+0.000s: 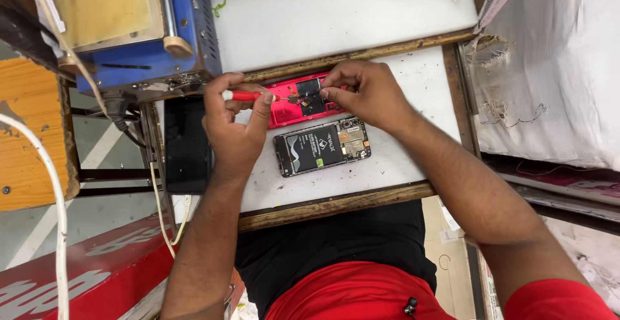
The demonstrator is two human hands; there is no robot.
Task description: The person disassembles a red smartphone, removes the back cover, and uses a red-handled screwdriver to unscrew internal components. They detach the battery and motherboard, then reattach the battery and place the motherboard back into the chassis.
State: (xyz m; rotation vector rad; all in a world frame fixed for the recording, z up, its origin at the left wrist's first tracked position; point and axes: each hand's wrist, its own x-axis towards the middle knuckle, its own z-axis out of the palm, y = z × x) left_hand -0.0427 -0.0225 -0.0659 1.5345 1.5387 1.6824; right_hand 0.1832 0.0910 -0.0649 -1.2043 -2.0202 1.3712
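Fingers of the left hand (236,123) clamp a red screwdriver (248,95), tip on the red phone shell (294,103) that the right hand's (365,94) pinching grip steadies just beyond.

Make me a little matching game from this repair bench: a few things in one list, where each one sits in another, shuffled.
Things:
1. red-handled screwdriver
2. opened phone showing its battery
3. red phone back
4. black phone, screen dark

Places:
A. lying at the left edge of the white worktop
B. under the fingertips of the right hand
C. gripped in the left hand
D. flat on the worktop, nearer the person than the red piece

Pairs: 1-C, 2-D, 3-B, 4-A
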